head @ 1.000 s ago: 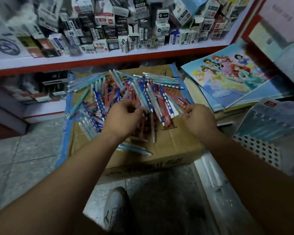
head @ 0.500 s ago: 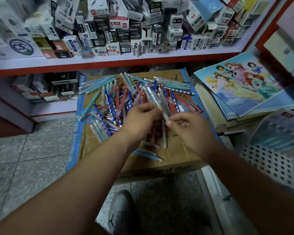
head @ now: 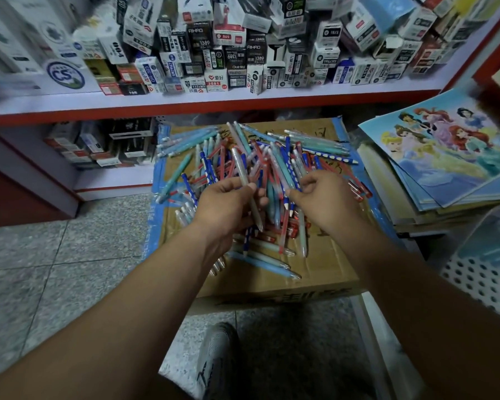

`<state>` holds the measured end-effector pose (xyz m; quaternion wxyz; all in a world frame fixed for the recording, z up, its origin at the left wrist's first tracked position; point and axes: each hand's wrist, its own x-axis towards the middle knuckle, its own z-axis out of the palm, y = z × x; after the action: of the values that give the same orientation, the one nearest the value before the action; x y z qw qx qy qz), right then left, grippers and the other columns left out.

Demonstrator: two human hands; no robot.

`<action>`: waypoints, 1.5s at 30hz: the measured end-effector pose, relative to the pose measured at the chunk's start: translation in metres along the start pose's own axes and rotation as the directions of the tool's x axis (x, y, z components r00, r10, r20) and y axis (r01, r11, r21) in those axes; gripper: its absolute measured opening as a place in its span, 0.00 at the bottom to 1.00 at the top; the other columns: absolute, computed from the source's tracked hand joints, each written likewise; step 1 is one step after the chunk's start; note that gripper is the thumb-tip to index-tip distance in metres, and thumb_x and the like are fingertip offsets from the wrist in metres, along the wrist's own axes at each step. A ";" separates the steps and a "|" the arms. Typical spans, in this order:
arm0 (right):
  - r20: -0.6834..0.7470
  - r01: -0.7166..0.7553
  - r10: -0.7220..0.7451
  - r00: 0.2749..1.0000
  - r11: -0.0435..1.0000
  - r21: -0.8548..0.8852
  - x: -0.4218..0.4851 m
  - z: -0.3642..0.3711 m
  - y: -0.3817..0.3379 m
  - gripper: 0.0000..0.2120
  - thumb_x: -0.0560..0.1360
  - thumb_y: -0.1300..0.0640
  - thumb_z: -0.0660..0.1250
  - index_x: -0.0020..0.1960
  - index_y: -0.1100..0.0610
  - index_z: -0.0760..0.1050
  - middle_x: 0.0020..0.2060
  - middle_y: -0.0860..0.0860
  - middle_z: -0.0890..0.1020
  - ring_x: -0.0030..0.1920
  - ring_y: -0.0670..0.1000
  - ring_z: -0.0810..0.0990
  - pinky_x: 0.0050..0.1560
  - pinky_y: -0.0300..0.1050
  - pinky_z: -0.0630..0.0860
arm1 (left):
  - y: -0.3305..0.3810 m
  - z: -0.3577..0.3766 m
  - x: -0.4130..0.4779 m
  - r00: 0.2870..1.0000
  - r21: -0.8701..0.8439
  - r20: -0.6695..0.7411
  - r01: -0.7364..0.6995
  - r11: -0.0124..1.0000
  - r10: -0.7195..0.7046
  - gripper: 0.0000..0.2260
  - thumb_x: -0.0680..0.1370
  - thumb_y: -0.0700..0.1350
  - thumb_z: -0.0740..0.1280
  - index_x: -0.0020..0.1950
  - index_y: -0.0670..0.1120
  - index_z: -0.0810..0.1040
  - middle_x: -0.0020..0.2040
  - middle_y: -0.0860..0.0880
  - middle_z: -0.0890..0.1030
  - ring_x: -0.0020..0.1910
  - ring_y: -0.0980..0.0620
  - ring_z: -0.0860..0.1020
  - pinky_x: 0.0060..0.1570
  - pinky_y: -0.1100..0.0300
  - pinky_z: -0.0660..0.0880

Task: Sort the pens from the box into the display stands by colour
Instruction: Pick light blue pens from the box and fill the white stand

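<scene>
Person's left hand point(head: 228, 204): thumb and fingers grip a pale grey pen point(head: 244, 177), held slanting with its tip toward the wrist. Whether more pens sit in the palm, cannot tell. The right hand point(head: 325, 197), just beside the left, pinches a blue white-spotted pen point(head: 287, 199) in curled fingertips, tip down.

Under and beyond both hands, a loose pile of pens point(head: 223, 160) (red, blue spotted, teal, pale blue) lies on a cardboard carton point(head: 326, 267) edged with blue tape.

Past the knuckles, a shelf point(head: 185, 101) crammed with small boxes. Readable: "AIHAO", "1389", "2081", "GR1211", and a round "CS" badge point(head: 66, 75).

Outward of the right hand, stacked princess picture books point(head: 445, 157). Beside the right forearm, a white perforated display stand point(head: 474, 281). Below the wrists, a grey shoe point(head: 217, 359) on the tiled floor point(head: 55, 255).
</scene>
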<state>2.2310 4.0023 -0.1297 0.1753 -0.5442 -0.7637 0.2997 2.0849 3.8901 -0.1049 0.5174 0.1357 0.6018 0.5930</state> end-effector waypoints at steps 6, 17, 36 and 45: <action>-0.022 -0.050 0.050 0.999 0.998 -0.031 0.005 0.008 -0.003 0.15 0.73 0.44 0.74 0.54 0.53 0.80 0.40 0.49 0.82 0.41 0.50 0.81 0.46 0.47 0.79 | 0.003 -0.001 0.001 1.000 0.024 0.005 -0.020 1.000 0.020 0.04 0.82 0.39 0.64 0.52 0.41 0.78 0.45 0.43 0.84 0.44 0.47 0.84 0.33 0.58 0.78; -0.042 0.001 -0.005 0.999 0.996 -0.085 0.004 0.018 -0.009 0.15 0.73 0.43 0.73 0.52 0.52 0.78 0.43 0.48 0.80 0.40 0.50 0.78 0.39 0.45 0.75 | 0.004 -0.002 0.002 1.000 -0.005 0.006 -0.007 1.000 0.007 0.04 0.82 0.38 0.64 0.53 0.41 0.78 0.45 0.42 0.83 0.44 0.46 0.83 0.35 0.57 0.80; 0.002 -0.104 0.109 0.994 0.941 0.323 -0.021 -0.009 -0.024 0.05 0.76 0.56 0.71 0.45 0.57 0.80 0.34 0.49 0.81 0.31 0.42 0.80 0.30 0.40 0.75 | 0.003 0.005 0.008 0.999 -0.051 -0.017 0.030 0.998 -0.031 0.08 0.82 0.38 0.63 0.58 0.35 0.76 0.53 0.35 0.83 0.44 0.43 0.83 0.44 0.49 0.83; 0.256 -0.050 -0.053 0.965 0.924 0.380 -0.048 -0.002 -0.020 0.03 0.75 0.57 0.74 0.43 0.55 0.82 0.27 0.43 0.79 0.27 0.39 0.75 0.30 0.35 0.73 | 0.002 0.005 0.003 1.000 -0.126 0.019 0.005 0.992 -0.002 0.06 0.79 0.35 0.67 0.56 0.38 0.76 0.49 0.38 0.85 0.45 0.44 0.85 0.41 0.52 0.82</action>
<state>2.2345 3.9532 -0.1126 0.1764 -0.4547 -0.7070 0.5121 2.0867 3.8960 -0.1036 0.5315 0.1074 0.5587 0.6276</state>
